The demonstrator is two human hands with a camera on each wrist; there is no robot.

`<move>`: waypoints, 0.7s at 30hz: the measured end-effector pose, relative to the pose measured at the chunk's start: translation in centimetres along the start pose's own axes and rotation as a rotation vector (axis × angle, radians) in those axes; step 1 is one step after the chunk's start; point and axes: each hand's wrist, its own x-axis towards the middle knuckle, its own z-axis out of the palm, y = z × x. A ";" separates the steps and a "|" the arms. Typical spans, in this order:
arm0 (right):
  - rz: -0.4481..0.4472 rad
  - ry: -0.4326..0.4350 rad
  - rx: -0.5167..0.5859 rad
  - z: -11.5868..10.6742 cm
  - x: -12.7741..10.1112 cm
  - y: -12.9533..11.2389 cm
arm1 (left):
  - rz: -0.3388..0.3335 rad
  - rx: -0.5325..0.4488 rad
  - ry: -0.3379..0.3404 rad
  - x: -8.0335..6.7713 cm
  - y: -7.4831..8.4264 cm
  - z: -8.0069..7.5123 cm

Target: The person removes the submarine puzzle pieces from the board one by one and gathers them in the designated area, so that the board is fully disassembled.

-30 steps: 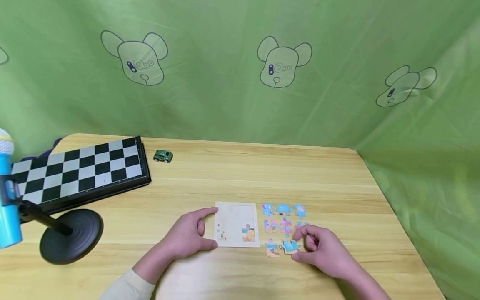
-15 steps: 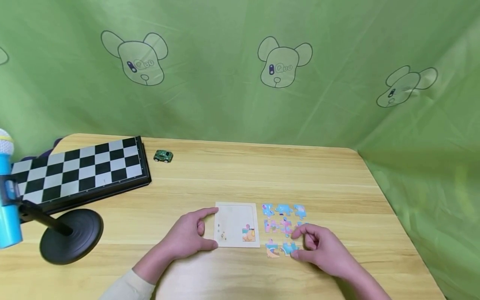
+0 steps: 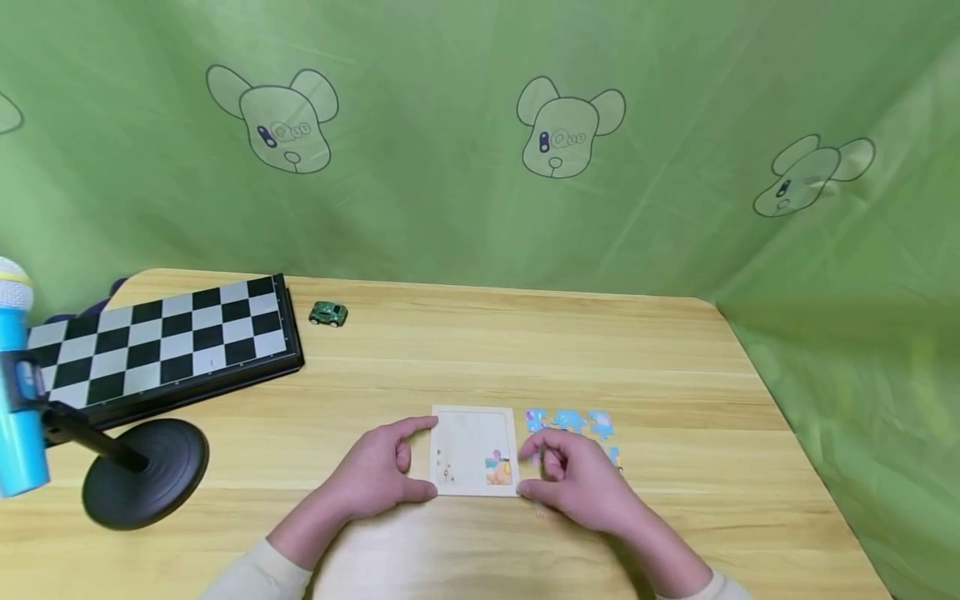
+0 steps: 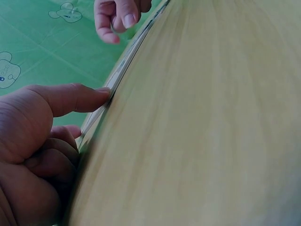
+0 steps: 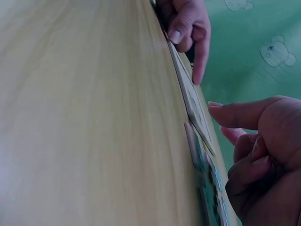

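In the head view my left hand (image 3: 375, 468) touches the left side of a pale wooden puzzle board (image 3: 472, 442), index finger near the upper corner and thumb at the lower one. One printed puzzle piece (image 3: 498, 468) lies in the board's lower right. My right hand (image 3: 581, 482) hovers by the board's right edge, thumb and index finger apart with nothing seen between them. Loose blue puzzle pieces (image 3: 568, 419) lie beyond it, and the hand hides most of the lower ones. From the right wrist, the right hand (image 5: 270, 150) appears raised above the board (image 5: 188, 89).
A black-and-white chessboard (image 3: 172, 337) lies at the left on the wooden table (image 3: 510, 350). In front of it stands a blue microphone (image 3: 18, 400) on a round black base (image 3: 146, 473). A small green toy car (image 3: 327, 313) sits near the back edge. Green curtain (image 3: 427, 208) surrounds the table.
My right hand let go of the light-blue puzzle piece at the lower right, then moved left to the board's right edge. The left hand and the board stay put.
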 end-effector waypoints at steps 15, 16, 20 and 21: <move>0.020 -0.018 -0.136 1.5 2.4 -1.8 | 0.003 0.006 -0.001 0.0 0.0 0.1; 0.025 -0.013 -0.138 1.5 2.5 -1.8 | 0.004 0.008 0.000 0.0 0.0 0.1; 0.048 0.014 -0.134 1.6 2.9 -1.9 | 0.009 0.014 0.005 0.0 0.0 0.1; 0.055 0.019 -0.133 1.6 2.9 -1.9 | 0.009 0.015 0.005 0.0 0.1 0.0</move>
